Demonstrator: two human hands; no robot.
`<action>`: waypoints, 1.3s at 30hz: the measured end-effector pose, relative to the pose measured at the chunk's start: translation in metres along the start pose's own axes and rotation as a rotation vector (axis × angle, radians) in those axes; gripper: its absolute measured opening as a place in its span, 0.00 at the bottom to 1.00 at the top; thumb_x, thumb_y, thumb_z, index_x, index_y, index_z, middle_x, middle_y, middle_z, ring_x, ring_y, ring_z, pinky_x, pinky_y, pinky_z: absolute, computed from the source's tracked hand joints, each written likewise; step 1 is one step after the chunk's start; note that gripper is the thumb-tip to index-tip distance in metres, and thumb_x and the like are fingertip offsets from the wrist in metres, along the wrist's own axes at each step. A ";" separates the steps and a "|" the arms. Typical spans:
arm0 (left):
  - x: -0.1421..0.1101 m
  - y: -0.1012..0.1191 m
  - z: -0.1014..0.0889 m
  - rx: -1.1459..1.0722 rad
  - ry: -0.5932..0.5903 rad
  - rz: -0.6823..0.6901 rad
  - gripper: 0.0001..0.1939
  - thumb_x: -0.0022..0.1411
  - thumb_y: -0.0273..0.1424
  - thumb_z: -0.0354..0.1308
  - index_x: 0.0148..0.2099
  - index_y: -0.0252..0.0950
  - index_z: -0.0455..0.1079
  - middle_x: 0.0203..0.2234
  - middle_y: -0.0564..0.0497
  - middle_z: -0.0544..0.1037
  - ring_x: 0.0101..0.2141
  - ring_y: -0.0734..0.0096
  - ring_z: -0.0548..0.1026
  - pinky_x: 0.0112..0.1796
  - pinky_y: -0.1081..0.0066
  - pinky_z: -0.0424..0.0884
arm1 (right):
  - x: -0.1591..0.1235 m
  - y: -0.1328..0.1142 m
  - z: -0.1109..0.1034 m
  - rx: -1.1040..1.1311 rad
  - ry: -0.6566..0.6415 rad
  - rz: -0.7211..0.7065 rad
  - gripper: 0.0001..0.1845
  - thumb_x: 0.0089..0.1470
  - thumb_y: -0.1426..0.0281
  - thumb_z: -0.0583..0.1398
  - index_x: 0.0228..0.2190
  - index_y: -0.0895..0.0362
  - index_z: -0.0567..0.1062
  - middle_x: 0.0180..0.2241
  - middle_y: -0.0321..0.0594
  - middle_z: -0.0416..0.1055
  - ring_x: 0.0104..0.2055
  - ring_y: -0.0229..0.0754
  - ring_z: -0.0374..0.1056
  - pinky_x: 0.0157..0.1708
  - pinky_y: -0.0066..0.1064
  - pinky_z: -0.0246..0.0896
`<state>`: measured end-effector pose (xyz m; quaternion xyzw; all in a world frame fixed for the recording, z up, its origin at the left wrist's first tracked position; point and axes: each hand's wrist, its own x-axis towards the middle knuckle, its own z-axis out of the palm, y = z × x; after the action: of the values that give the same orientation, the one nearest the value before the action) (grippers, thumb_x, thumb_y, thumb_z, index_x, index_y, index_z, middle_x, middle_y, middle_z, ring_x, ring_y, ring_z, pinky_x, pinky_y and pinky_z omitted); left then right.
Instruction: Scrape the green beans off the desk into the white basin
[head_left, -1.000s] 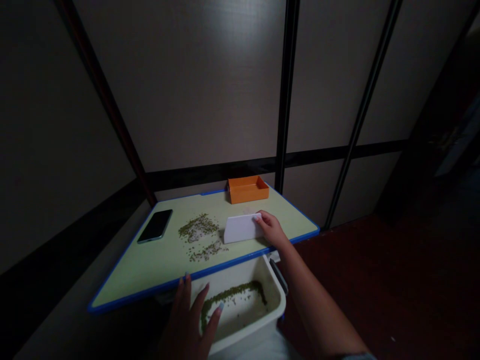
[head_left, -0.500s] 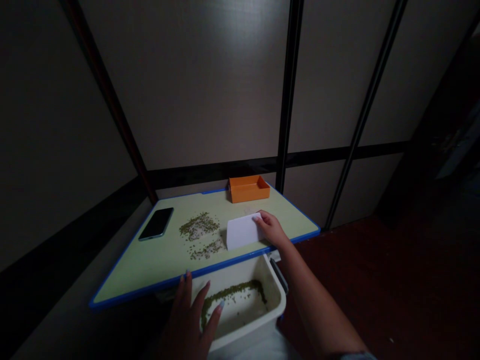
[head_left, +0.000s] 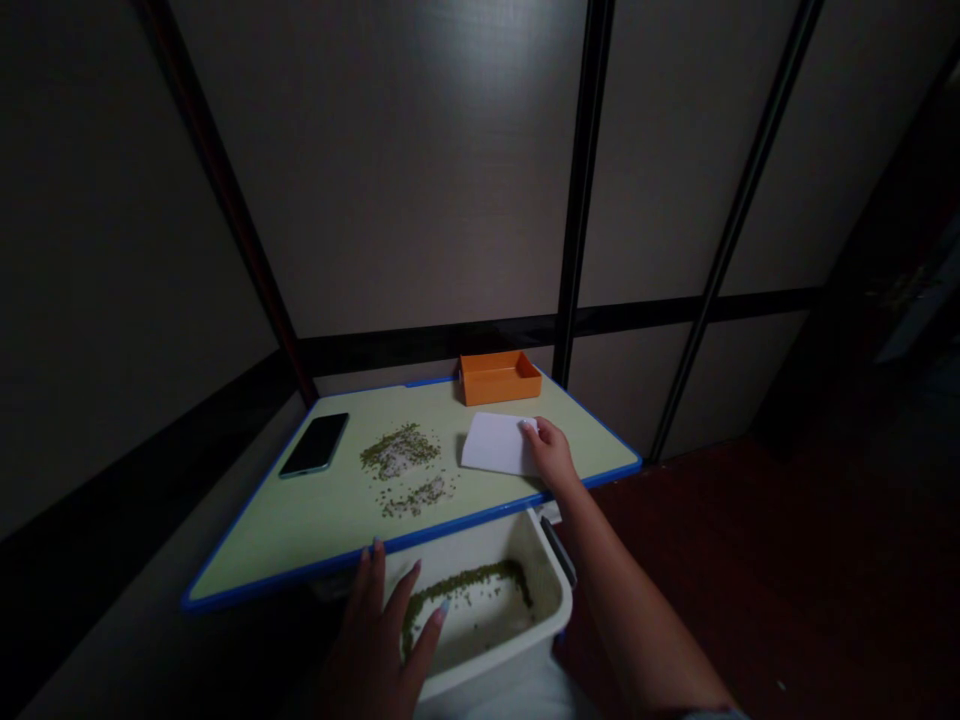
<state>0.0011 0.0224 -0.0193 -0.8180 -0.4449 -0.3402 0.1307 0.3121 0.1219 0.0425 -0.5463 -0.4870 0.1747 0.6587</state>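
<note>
Pinching the white card (head_left: 491,443) at its right end between thumb and fingers, your right hand (head_left: 553,455) seems to leave the far end free over the table (head_left: 315,530), beside the scattered green grains (head_left: 400,452). Your left hand (head_left: 376,645), fingers spread apart, lies at the white bin (head_left: 517,645), probably steadying it against the table's front edge.

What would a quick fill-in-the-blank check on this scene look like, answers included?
1. The hand holding the white card is the person's ____ one.
2. The table has an edge trim coloured ____.
3. The open box near the table's far edge is coloured ____.
4. The phone lies to the ____ of the scattered grains.

Missing words: right; blue; orange; left.
</note>
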 end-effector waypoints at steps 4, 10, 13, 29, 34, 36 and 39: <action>0.002 0.002 -0.003 -0.009 -0.018 -0.010 0.20 0.61 0.37 0.53 0.55 0.39 0.69 0.66 0.39 0.55 0.63 0.46 0.57 0.52 0.49 0.69 | 0.000 0.001 -0.001 0.008 0.012 0.010 0.19 0.49 0.53 0.55 0.21 0.56 0.66 0.20 0.33 0.61 0.24 0.37 0.55 0.22 0.27 0.49; 0.001 0.003 -0.005 -0.041 -0.042 -0.054 0.21 0.60 0.37 0.55 0.55 0.41 0.69 0.66 0.41 0.56 0.63 0.48 0.57 0.54 0.49 0.67 | -0.001 0.000 0.000 -0.070 -0.043 -0.015 0.20 0.49 0.52 0.55 0.20 0.55 0.64 0.18 0.32 0.59 0.23 0.36 0.53 0.21 0.27 0.46; 0.000 0.003 -0.003 -0.054 -0.055 -0.081 0.21 0.60 0.37 0.55 0.55 0.41 0.69 0.66 0.42 0.56 0.63 0.48 0.57 0.54 0.49 0.66 | -0.002 -0.001 0.000 -0.120 -0.024 -0.032 0.19 0.50 0.53 0.55 0.19 0.54 0.63 0.17 0.32 0.58 0.22 0.36 0.52 0.21 0.28 0.45; 0.000 0.005 -0.003 0.010 -0.005 -0.023 0.20 0.62 0.39 0.52 0.54 0.39 0.70 0.64 0.38 0.58 0.63 0.48 0.58 0.53 0.50 0.68 | -0.003 -0.001 0.000 -0.066 -0.057 -0.031 0.19 0.51 0.53 0.55 0.22 0.55 0.66 0.20 0.34 0.63 0.24 0.37 0.56 0.22 0.27 0.48; 0.002 0.006 -0.006 0.046 -0.011 0.014 0.21 0.63 0.39 0.51 0.55 0.37 0.68 0.64 0.35 0.58 0.63 0.46 0.57 0.51 0.51 0.70 | -0.001 -0.002 0.001 -0.090 -0.065 -0.034 0.19 0.51 0.53 0.56 0.21 0.55 0.65 0.18 0.33 0.61 0.22 0.37 0.55 0.21 0.28 0.47; 0.003 0.006 -0.006 0.053 -0.015 0.013 0.21 0.63 0.39 0.51 0.55 0.37 0.69 0.64 0.34 0.58 0.63 0.46 0.57 0.51 0.51 0.70 | 0.000 -0.001 0.002 -0.089 -0.098 -0.040 0.19 0.50 0.53 0.56 0.20 0.55 0.65 0.18 0.32 0.60 0.22 0.36 0.54 0.21 0.28 0.46; 0.003 0.006 -0.006 0.043 -0.033 -0.002 0.21 0.63 0.39 0.51 0.55 0.38 0.69 0.64 0.35 0.57 0.62 0.45 0.58 0.51 0.50 0.70 | 0.001 0.001 0.004 -0.082 -0.148 -0.034 0.18 0.50 0.54 0.57 0.21 0.55 0.65 0.19 0.32 0.60 0.22 0.37 0.55 0.21 0.28 0.46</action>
<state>0.0043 0.0182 -0.0129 -0.8199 -0.4553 -0.3172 0.1407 0.3099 0.1250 0.0422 -0.5499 -0.5504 0.1833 0.6009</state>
